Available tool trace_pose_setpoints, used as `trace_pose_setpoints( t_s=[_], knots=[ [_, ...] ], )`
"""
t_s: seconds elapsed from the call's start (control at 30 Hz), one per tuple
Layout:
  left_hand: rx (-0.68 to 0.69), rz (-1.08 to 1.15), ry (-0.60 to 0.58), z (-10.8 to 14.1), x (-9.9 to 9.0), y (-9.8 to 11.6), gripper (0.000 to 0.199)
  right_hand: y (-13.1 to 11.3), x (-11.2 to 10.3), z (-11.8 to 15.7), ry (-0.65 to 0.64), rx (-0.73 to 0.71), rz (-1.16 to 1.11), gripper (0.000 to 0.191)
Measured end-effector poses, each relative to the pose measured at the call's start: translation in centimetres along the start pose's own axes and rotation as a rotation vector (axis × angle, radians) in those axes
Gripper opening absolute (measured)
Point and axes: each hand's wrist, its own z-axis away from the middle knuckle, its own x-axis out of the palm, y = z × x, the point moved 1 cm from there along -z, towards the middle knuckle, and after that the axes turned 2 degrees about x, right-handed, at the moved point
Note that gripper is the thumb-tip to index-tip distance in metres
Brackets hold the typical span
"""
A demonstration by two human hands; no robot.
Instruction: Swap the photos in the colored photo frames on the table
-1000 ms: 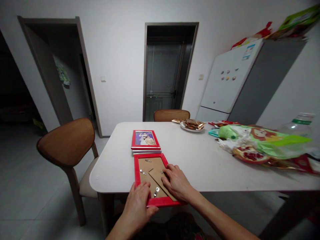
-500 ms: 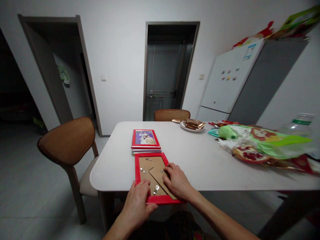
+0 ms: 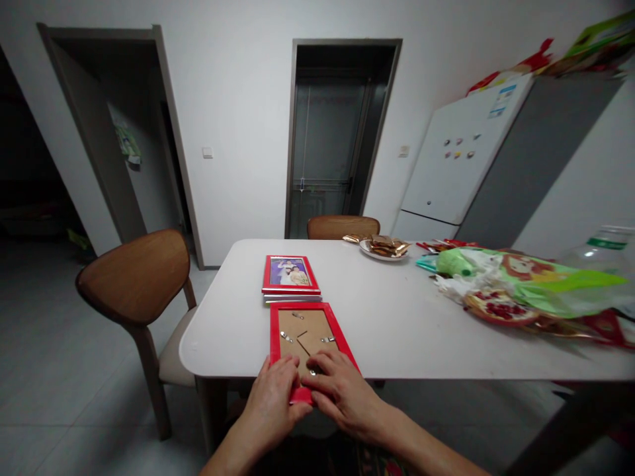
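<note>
A red picture frame lies face down at the table's front edge, its near end jutting past the edge. Its brown backing board faces up, with small metal clips along the sides. My left hand grips the near left corner, fingers on top and thumb at the near border. My right hand is bent over the near end, fingertips at the near metal clip, which they partly cover. Just beyond lies a stack of frames, the top red photo frame face up with a picture of people.
The white table carries a plate of wrapped snacks, a green plastic bag, an opened pomegranate and a clear bottle to the right. Brown chairs stand at the left and far side.
My right hand has moved from the frame's right side down and left to the near clip, uncovering the right clip. My left hand keeps its hold on the near left corner.
</note>
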Motion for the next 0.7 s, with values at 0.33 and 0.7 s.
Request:
trace_pose_setpoints(
  t_s=[0.33,0.7],
  knots=[
    [0.008,0.047,0.039,-0.1,0.2,-0.2,0.04,0.5,0.2,-0.6,0.001,0.042,-0.057,0.019],
    [0.0,0.033,0.013,-0.1,-0.3,0.0,0.033,1.7,2.7,-7.3,-0.011,0.208,0.104,0.026]
  ],
)
